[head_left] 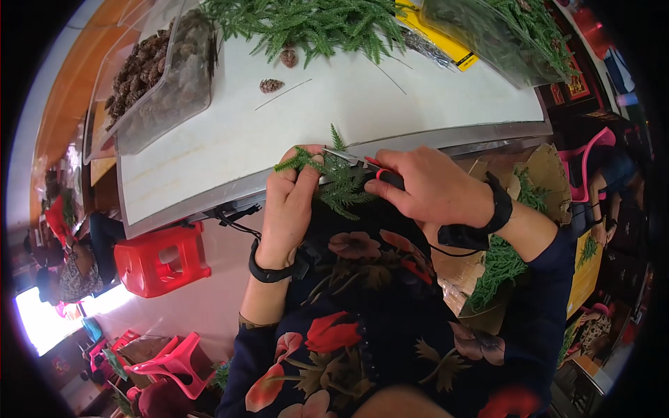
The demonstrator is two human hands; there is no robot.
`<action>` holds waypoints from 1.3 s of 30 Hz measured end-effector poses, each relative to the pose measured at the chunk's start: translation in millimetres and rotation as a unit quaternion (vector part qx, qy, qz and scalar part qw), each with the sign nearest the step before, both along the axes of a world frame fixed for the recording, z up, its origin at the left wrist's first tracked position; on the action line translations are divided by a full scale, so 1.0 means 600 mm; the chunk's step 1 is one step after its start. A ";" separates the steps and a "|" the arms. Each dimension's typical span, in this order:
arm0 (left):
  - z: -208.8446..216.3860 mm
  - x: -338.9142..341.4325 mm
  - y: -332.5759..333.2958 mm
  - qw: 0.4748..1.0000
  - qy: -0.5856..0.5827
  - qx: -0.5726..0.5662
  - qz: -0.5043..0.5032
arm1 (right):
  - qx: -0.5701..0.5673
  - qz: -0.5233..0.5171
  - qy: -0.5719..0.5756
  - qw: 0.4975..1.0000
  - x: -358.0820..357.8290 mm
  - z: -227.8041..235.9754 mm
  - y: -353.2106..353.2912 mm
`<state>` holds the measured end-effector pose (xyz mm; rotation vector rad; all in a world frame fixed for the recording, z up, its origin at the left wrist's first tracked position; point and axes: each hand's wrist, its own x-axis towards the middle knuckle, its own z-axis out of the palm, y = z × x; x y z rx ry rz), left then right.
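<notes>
Just over the table's near edge, my left hand pinches an artificial pine sprig between thumb and fingers. Its green needled twigs spread out to the right and below the hand. My right hand is closed around the red-and-black handles of a pair of pliers. The slim metal jaws point left and lie against the sprig, close to my left fingertips. Whether they grip a stem or a wire there is too small to tell. Two loose pine cones, one brown cone nearer me, lie on the white table beyond.
A clear bin of pine cones stands at the table's left. Green sprigs are heaped at the back, beside a yellow packet and a second clear bin. Thin wires lie about. A cardboard box sits lower right; a red stool lower left.
</notes>
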<state>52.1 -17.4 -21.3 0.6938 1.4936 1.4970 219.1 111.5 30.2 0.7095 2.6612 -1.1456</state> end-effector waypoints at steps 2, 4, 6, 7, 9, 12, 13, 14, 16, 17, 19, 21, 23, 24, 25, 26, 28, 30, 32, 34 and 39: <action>0.000 -0.005 0.001 1.000 -0.020 -0.001 -0.003 | 0.018 -0.014 0.003 1.000 0.001 -0.001 -0.002; -0.002 -0.008 0.002 0.999 -0.031 -0.002 -0.005 | 0.014 -0.012 0.035 0.999 0.005 -0.012 0.001; -0.006 -0.012 0.004 0.997 -0.075 0.024 -0.009 | 0.013 -0.011 0.051 0.999 0.008 -0.014 0.010; -0.007 -0.013 0.003 0.995 -0.097 0.037 -0.011 | 0.006 0.001 0.064 0.998 0.009 -0.014 0.019; -0.001 -0.015 0.002 0.993 -0.113 0.035 -0.022 | -0.007 0.024 0.090 0.996 0.008 -0.014 0.032; 0.005 -0.017 -0.001 0.988 -0.144 0.031 -0.044 | -0.021 0.045 0.128 0.991 0.004 -0.015 0.033; 0.005 -0.018 -0.003 0.984 -0.168 0.027 -0.044 | -0.028 0.057 0.148 0.987 0.002 -0.014 0.033; 0.006 -0.019 -0.005 0.980 -0.191 0.023 -0.045 | -0.026 0.057 0.148 0.987 0.002 -0.013 0.032; 0.009 -0.020 -0.005 0.976 -0.213 0.021 -0.045 | -0.037 0.047 0.132 0.989 0.003 -0.010 0.030; 0.014 -0.019 -0.003 0.973 -0.226 0.017 -0.044 | -0.042 0.042 0.123 0.991 0.004 -0.009 0.028; 0.020 -0.017 0.000 0.967 -0.252 0.010 -0.042 | -0.050 0.033 0.110 0.992 0.003 -0.001 0.022; 0.018 -0.017 0.000 0.967 -0.250 0.012 -0.042 | -0.066 0.013 0.083 0.994 0.002 0.008 0.018; 0.015 -0.017 -0.001 0.968 -0.248 0.017 -0.041 | -0.064 0.015 0.063 0.996 0.004 0.011 0.019; 0.015 -0.017 -0.001 0.968 -0.248 0.018 -0.042 | -0.062 0.018 0.043 0.997 0.006 0.013 0.020; 0.015 -0.017 -0.001 0.967 -0.249 0.018 -0.048 | -0.059 0.021 0.024 0.998 0.008 0.014 0.019; 0.015 -0.017 -0.002 0.967 -0.250 0.017 -0.053 | -0.059 0.020 0.024 0.998 0.009 0.013 0.018; 0.016 -0.017 -0.005 0.966 -0.250 0.018 -0.060 | -0.025 0.022 0.033 0.999 0.013 0.008 0.012; 0.018 -0.016 -0.010 0.965 -0.253 0.024 -0.061 | -0.007 0.023 0.038 0.999 0.016 0.006 0.009; 0.020 -0.013 -0.016 0.965 -0.254 0.027 -0.062 | -0.044 0.033 0.039 0.998 0.020 0.004 0.006; 0.024 -0.013 -0.012 0.958 -0.278 0.016 -0.060 | -0.060 0.037 0.041 0.997 0.020 0.000 0.011; 0.020 -0.016 -0.011 0.938 -0.340 0.014 -0.065 | -0.167 0.052 0.091 0.980 0.026 -0.001 0.018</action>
